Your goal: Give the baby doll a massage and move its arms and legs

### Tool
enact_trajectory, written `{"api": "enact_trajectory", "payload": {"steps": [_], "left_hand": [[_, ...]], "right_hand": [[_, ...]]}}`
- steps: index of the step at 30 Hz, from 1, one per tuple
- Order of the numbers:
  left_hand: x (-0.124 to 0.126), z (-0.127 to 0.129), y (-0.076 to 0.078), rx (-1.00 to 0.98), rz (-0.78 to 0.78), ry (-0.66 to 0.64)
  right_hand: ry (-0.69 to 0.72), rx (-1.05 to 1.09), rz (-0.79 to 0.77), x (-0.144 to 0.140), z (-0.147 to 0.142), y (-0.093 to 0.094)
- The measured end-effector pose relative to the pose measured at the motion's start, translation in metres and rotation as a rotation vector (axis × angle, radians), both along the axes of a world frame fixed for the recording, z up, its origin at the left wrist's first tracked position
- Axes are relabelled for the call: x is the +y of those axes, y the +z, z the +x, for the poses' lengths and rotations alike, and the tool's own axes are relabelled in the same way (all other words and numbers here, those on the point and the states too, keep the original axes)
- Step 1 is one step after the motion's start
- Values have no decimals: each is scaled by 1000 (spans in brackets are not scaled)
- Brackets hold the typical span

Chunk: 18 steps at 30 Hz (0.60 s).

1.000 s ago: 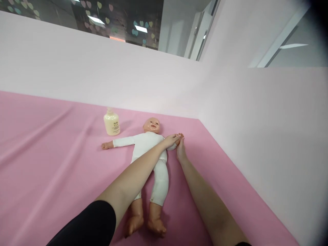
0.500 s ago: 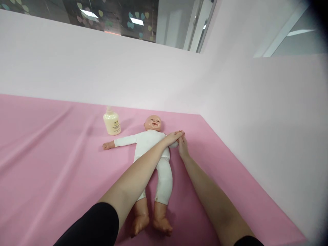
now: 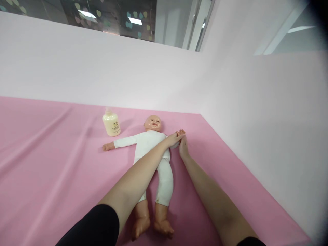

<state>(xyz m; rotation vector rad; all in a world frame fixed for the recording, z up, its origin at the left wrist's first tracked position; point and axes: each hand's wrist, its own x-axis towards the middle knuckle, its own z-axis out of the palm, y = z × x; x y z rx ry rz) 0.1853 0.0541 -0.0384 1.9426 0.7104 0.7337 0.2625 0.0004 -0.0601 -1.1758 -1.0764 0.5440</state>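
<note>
A baby doll (image 3: 150,141) in a white suit lies on its back on the pink mat (image 3: 64,164), head toward the wall. Its arm on the left of the view is stretched out sideways. My left hand (image 3: 174,139) reaches across the doll's body and is closed around its other hand, whose small fingers (image 3: 181,131) stick out past mine. From the right, my right hand (image 3: 183,147) is closed against the same doll hand, touching my left. My forearm covers part of the doll's belly and one leg.
A pale yellow pump bottle (image 3: 112,124) stands upright beside the doll's head and outstretched arm. A white wall (image 3: 102,71) rises behind the mat, and another white wall (image 3: 269,119) bounds it on the right. Long creases run through the mat on the left.
My left fingers have drawn back slightly, so the doll's fingertips now show beyond them. My right hand stays nearly in place, and the doll's body lies as before.
</note>
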Motion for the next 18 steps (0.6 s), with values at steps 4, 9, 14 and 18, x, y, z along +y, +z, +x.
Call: {"api": "enact_trajectory", "payload": {"steps": [4, 9, 14, 18], "left_hand": [[0, -2, 2, -55, -43, -73], [-4, -5, 8, 33, 8, -24], [-10, -6, 9, 34, 34, -18], [-11, -6, 9, -7, 22, -1]], "right_hand": [[2, 40, 44, -9, -6, 8], [-18, 64, 31, -10, -6, 9], [-87, 85, -50, -5, 4, 3], [-70, 78, -40, -4, 6, 2]]}}
